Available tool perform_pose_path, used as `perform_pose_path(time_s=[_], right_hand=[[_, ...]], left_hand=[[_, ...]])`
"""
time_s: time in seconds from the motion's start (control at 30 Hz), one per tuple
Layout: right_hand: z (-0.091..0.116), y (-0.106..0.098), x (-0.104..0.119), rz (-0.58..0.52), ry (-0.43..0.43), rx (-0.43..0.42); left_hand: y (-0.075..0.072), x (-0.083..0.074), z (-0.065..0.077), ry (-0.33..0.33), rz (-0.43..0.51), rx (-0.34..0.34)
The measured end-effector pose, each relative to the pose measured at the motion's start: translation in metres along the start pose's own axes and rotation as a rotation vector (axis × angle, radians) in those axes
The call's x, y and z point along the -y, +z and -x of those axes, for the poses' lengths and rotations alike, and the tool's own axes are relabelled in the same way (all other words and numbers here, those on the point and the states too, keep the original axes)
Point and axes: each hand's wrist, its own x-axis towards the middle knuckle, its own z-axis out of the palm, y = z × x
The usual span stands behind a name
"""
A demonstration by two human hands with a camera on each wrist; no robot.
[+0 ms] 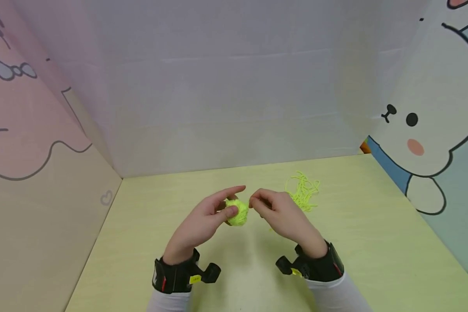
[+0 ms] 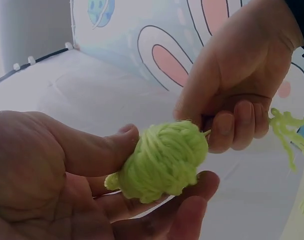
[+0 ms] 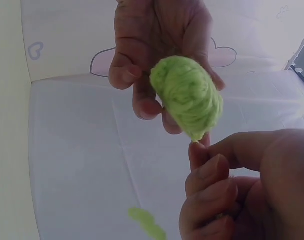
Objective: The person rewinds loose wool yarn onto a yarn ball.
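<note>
A small ball of neon yellow-green yarn (image 1: pixel 239 213) is held in my left hand (image 1: pixel 205 220), between the thumb and the fingers. In the left wrist view the wound strands of the yarn ball (image 2: pixel 164 160) show clearly, with a little tuft at its left end. My right hand (image 1: pixel 284 213) is just right of the ball, its fingers curled and pinching the strand that leaves the ball. In the right wrist view that pinch sits close to the lower tip of the ball (image 3: pixel 189 97). Beyond the right hand, a loose tangle of the same yarn (image 1: pixel 305 190) lies on the table.
The pale yellow table (image 1: pixel 160 203) carries the loose yarn at its back right. A white sheet (image 1: pixel 234 108) hangs behind it. Cartoon-printed panels, one with a white animal face (image 1: pixel 425 121), flank both sides. A black strap with a small camera (image 1: pixel 179 275) is on each wrist.
</note>
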Motion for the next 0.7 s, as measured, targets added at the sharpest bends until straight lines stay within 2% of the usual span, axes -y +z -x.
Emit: perform_pose_path(time_s=[0.13,0.27,0.47,0.6,0.7], right_hand=[[0.002,-0.002,0.001,-0.009,0.0,-0.028],[0.005,-0.003,0.004,-0.017,-0.011,-0.058],[0.011,-0.004,0.012,-0.032,-0.038,-0.073],[0.012,0.0,0.014,-0.038,-0.071,-0.065],[0.013,0.003,0.017,-0.048,-0.1,-0.053]], left_hand=[[0.002,0.002,-0.001,-0.027,-0.038,0.046],[0.004,0.003,-0.002,-0.002,-0.117,0.02],[0.01,0.003,-0.006,0.004,-0.161,-0.163],[0.014,0.003,-0.008,0.002,-0.13,-0.284],[0.016,0.002,-0.01,0.006,-0.062,-0.365]])
